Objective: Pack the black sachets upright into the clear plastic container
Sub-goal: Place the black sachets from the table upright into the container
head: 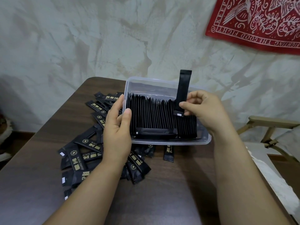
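The left hand (116, 132) grips the tub's (170, 143) left wall, thumb curled over the rim, fingers outside; the right hand (204, 109) pinches one sachet (183, 88) upright between thumb and fingertips, over the right end of the packed row (159, 114); whether its lower end touches the row is unclear; loose sachets (81, 153) lie on the counter (178, 184) beneath the left wrist.
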Demonstrator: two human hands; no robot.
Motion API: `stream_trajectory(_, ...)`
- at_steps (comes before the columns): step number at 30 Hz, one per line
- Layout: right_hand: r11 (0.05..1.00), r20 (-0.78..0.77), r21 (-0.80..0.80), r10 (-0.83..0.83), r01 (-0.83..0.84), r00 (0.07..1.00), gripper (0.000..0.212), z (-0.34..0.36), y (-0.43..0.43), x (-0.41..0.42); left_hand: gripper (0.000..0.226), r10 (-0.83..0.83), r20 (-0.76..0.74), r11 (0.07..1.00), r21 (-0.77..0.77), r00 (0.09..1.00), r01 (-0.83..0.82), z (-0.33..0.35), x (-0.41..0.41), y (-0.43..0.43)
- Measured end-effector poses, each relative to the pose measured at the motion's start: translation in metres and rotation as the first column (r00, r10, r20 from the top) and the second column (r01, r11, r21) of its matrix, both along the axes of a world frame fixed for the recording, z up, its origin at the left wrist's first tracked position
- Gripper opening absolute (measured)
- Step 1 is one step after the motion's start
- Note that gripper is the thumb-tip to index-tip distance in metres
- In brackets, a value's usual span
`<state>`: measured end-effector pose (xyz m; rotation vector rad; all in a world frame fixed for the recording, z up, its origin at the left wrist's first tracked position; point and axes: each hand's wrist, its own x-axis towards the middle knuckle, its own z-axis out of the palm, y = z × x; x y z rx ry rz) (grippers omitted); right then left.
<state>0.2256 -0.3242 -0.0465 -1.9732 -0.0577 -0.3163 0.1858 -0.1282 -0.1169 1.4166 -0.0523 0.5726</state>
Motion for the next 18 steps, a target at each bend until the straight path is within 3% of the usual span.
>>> stream_trajectory(4, 0.996, 0.110, 0.016, -0.088, 0.087, 0.990, 0.021, -0.002, 0.010, 0.001, 0.034, -0.003, 0.010, 1.000, -0.019, 1.000, 0.003, 0.001, 0.000, -0.002)
stream_trajectory(11, 0.988, 0.151, -0.064, -0.127, 0.138, 0.980, 0.023, -0.016, 0.021, 0.003, 0.036, -0.001, 0.004, 1.000, -0.014, 1.000, 0.001, 0.000, 0.000, -0.002)
stream_trajectory(18, 0.937, 0.134, -0.305, -0.133, 0.168, 0.982, 0.025, -0.020, 0.022, 0.004, 0.035, -0.004, -0.005, 1.000, -0.002, 1.000, 0.004, -0.003, 0.002, 0.000)
